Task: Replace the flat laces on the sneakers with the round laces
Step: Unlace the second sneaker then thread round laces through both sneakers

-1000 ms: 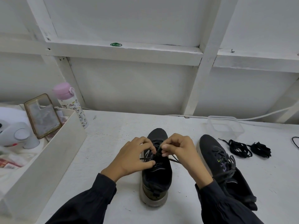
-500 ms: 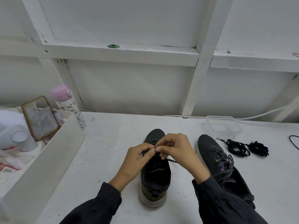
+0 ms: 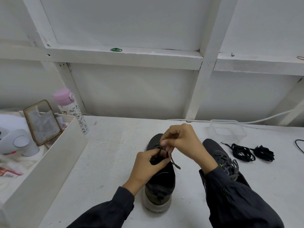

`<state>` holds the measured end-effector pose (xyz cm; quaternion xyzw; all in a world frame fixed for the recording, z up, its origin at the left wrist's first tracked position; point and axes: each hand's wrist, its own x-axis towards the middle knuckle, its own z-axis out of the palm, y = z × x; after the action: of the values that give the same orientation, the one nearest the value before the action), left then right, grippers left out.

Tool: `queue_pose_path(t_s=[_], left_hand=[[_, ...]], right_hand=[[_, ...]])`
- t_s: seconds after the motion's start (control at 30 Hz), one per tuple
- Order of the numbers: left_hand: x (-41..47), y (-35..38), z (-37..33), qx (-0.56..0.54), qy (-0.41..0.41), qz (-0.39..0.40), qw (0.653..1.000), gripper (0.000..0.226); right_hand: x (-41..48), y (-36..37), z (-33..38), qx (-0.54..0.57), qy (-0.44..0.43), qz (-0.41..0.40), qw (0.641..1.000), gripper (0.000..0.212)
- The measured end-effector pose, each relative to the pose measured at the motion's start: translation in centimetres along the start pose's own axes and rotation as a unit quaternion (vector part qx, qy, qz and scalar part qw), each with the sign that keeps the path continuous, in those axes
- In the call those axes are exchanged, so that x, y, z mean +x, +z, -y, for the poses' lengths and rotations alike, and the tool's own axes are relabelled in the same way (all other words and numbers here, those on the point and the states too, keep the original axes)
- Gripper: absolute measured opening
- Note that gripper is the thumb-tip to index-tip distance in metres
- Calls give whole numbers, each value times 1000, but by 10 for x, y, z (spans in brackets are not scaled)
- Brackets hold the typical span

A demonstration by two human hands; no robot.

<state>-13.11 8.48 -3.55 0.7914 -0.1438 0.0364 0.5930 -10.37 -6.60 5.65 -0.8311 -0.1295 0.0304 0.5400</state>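
Note:
A black sneaker point(image 3: 160, 180) stands on the white table point(image 3: 107, 153), heel toward me. My left hand point(image 3: 148, 163) grips its tongue area at the eyelets. My right hand point(image 3: 182, 142) is raised above the toe and pinches the grey flat lace point(image 3: 174, 162), pulling it up out of the shoe; one loose end hangs to the right. The second black sneaker point(image 3: 220, 155), still laced, lies to the right, partly behind my right sleeve. Two bundles of black round laces point(image 3: 243, 152) lie on the table further right.
A white open box point(image 3: 49, 162) with a phone case and clutter stands at the left. A pink-capped bottle point(image 3: 70, 109) stands behind it. A clear plastic container point(image 3: 227, 130) sits near the wall at the right. A white cable runs along the wall.
My right hand has risen and drawn the flat lace upward from the shoe. My left hand has shifted onto the eyelet area and holds the sneaker down.

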Motion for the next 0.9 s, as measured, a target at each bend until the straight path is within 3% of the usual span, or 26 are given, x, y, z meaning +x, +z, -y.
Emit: queue_pose_path(t_s=[0.2,0.4,0.57,0.63,0.7,0.73,0.8,0.9], left_hand=[[-5,2,4,-4,-13,3,1000,9],[-5,2,4,-2,-18,-3,1000,8],[9,1,-3,-41,-74,27,996,4],[18,-2,-7,-64,-88,56,993,11],[24,-5,-11,-99,-95,74,988,15],[26,-7,-12,-112,-96,80,986,16],[29,-9,-13,-137,-100,95,981,19],[30,-7,-13,-133,-90,118,980,16]], right_hand=[[22,-22,36,103,-65,-42,992,18],[46,-35,65,211,-141,-135,958,13],[54,-23,51,268,-122,-162,942,8],[55,-22,37,228,-81,-138,960,31],[50,-25,18,97,-17,-140,985,60],[46,-29,10,15,14,-150,988,59],[33,-35,-2,-89,93,-83,988,42],[12,-30,-15,-106,194,140,965,49]])
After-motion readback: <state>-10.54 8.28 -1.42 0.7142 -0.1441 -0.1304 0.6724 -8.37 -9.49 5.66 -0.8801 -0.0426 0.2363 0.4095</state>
